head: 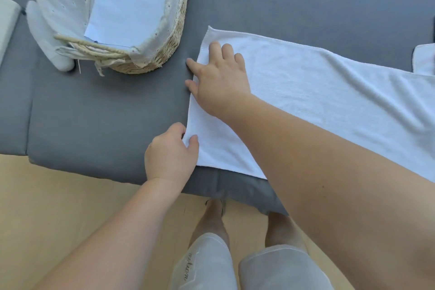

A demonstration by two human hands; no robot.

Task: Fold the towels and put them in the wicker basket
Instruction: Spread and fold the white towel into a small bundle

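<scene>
A long white towel [317, 92] lies flat on the grey cushioned surface [106, 113], running from the middle to the right edge. My left hand [170, 153] pinches the towel's near-left corner between thumb and fingers. My right hand [219, 80] lies flat with fingers spread on the towel's left end, the fingertips reaching past its left edge. The wicker basket [150, 30], lined with white cloth and holding nothing that I can see, stands at the back left, apart from the towel.
Another white cloth [424, 59] shows at the right edge. A white pillow-like roll [47, 37] rests against the basket's left side. The cushion's front edge runs just below my left hand, with wooden floor [58, 207] and my legs beneath.
</scene>
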